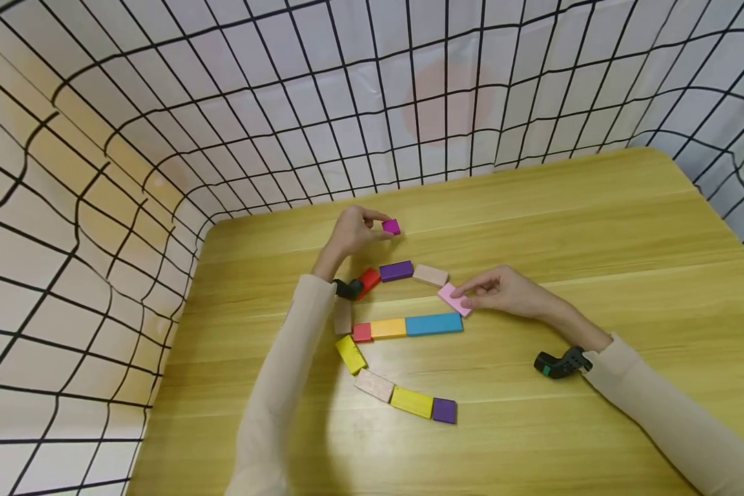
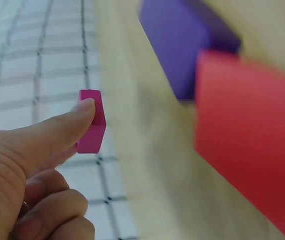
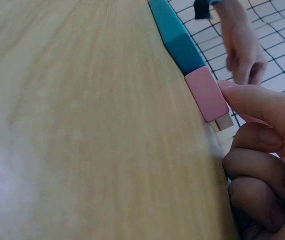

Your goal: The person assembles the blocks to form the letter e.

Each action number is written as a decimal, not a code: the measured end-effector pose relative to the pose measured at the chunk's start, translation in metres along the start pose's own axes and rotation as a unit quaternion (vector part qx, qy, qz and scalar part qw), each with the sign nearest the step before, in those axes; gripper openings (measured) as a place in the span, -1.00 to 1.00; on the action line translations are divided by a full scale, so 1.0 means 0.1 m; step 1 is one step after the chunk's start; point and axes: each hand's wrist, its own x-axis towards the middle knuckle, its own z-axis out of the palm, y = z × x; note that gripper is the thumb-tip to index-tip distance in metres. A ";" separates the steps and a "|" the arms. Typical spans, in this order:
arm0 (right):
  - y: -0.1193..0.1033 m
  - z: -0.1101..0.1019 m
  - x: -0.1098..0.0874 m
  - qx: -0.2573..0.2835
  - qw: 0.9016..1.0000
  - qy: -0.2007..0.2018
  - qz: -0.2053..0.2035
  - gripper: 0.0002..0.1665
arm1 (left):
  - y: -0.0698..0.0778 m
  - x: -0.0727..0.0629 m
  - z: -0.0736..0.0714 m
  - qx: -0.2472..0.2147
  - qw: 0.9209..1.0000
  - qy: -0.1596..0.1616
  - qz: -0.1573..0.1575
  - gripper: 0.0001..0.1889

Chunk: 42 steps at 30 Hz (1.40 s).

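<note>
My left hand (image 1: 355,231) pinches a magenta block (image 1: 391,226) between thumb and fingertips, beyond the purple block (image 1: 396,271) at the far side. In the left wrist view the magenta block (image 2: 92,121) is held by its sides. My right hand (image 1: 508,292) grips a pink block (image 1: 455,300) with thumb and finger, at the right end of a curved row. That pink block lies beside a pale wooden block (image 1: 430,275) and close to the blue block (image 1: 434,324). The left wrist partly covers a red block (image 1: 368,282).
A straight row of a small red block (image 1: 362,332), an orange block (image 1: 388,328) and the blue one lies inside the curve. Nearer are yellow blocks (image 1: 350,355), a wooden block (image 1: 375,385) and a purple block (image 1: 444,410). A black wire grid (image 1: 347,89) borders the wooden table (image 1: 595,227).
</note>
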 end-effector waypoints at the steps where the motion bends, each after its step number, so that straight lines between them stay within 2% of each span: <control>1: 0.00 0.00 0.00 -0.001 1.000 0.000 0.001 -0.71 | 0.06 -0.05 -0.01 0.001 1.000 -0.001 0.010 -0.68; 3: 0.00 0.00 0.00 -0.002 1.000 0.000 0.001 -0.71 | 0.19 -0.19 -0.03 0.004 0.999 -0.002 0.032 -0.68; 6: 0.00 0.01 0.00 -0.001 1.000 0.000 -0.001 -0.70 | 0.37 -0.44 -0.02 -0.016 0.998 -0.019 0.059 -0.67; 9: 0.01 0.01 0.01 0.001 1.000 0.002 -0.003 -0.70 | 0.48 -0.69 0.05 -0.049 0.995 -0.041 0.076 -0.67; 14: 0.01 0.01 0.01 0.006 1.000 0.002 -0.011 -0.72 | 0.56 -1.06 0.23 -0.103 0.986 -0.079 0.103 -0.69; 21: 0.02 0.02 0.01 0.010 1.000 -0.003 -0.014 -0.72 | 0.65 -1.52 0.53 -0.111 0.981 -0.123 0.103 -0.70; 26: 0.01 0.01 0.01 0.009 1.000 -0.002 -0.010 -0.71 | 0.73 -1.75 0.75 -0.063 0.981 -0.143 0.110 -0.72; 32: 0.01 0.02 0.01 0.012 1.000 0.000 -0.004 -0.72 | 0.82 -1.91 0.97 0.001 0.982 -0.153 0.109 -0.71; 39: -0.01 0.01 0.00 0.005 1.000 0.005 -0.001 -0.72 | 0.89 -2.01 1.19 0.110 0.977 -0.127 0.134 -0.69; 42: -0.01 0.01 0.00 0.005 1.000 0.003 -0.002 -0.72 | 0.91 -2.04 1.24 0.131 0.975 -0.124 0.134 -0.69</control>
